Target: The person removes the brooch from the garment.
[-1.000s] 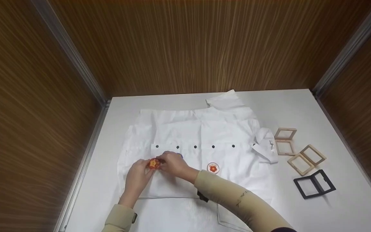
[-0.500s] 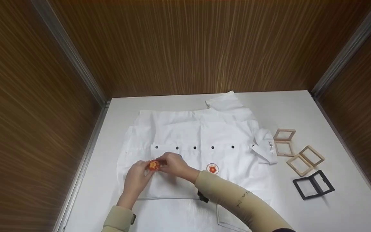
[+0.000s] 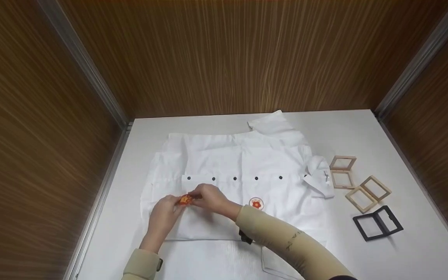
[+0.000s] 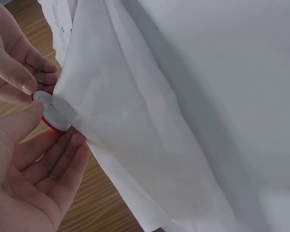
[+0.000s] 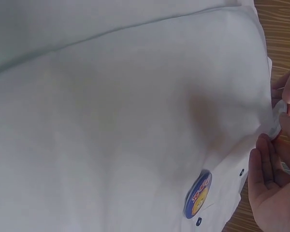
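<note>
In the head view my left hand (image 3: 163, 217) pinches a round badge (image 3: 185, 200), red-orange with a yellow flower, at its left edge. My right hand (image 3: 210, 199) holds its right side with curled fingers. The left wrist view shows the white back (image 4: 53, 113) of the badge, with a red rim, between both hands' fingertips and against the edge of the cloth. A white shirt (image 3: 216, 155) with black buttons lies under the hands. Whether a pin goes through the cloth cannot be made out.
A white badge (image 3: 256, 203) with a red flower sits on the shirt, and the right wrist view shows a blue badge (image 5: 198, 194). Two light wooden frames (image 3: 343, 172) (image 3: 368, 193) and a black frame (image 3: 378, 223) stand open at right. Wood-grain walls (image 3: 224, 58) enclose the white table (image 3: 414, 249).
The badge has tilted between my fingers, so its flower face shows narrower in the head view. The hands stay almost in place, and the view has shifted slightly.
</note>
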Motion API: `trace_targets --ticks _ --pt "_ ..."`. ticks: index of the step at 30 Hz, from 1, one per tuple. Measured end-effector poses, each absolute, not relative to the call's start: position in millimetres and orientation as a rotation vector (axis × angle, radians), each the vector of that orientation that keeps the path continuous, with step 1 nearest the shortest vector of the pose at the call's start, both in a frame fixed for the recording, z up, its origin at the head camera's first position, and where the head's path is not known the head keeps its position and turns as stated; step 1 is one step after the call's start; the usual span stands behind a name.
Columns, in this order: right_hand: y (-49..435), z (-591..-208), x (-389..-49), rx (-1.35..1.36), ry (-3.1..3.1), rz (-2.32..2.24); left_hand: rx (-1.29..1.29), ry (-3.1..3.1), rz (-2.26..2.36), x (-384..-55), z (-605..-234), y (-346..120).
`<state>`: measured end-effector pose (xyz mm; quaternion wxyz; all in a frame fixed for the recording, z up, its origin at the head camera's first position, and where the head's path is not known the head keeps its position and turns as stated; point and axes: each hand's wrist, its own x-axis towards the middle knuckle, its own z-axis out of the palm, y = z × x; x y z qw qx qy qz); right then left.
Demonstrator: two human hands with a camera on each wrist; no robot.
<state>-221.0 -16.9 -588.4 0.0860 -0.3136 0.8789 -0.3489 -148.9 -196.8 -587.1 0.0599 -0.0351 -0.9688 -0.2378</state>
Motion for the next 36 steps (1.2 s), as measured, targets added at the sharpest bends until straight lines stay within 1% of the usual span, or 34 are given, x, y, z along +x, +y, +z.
trace_targets --ticks 15,19,29,36 --pt "-17 -587 -223 -1.102 2.735 -0.951 -0.109 -2.891 -0.649 -150 -584 -196" --pt "-18 -586 -224 -1.084 2.743 -0.966 -0.126 -2.846 -0.64 -151 -585 -195" --pt "-24 -587 -225 -0.969 2.793 -0.923 -0.02 -2.874 -0.681 -156 -584 -191" --pt "-26 -589 -226 -0.96 2.818 -0.897 0.033 -2.867 -0.771 -161 -585 -191"
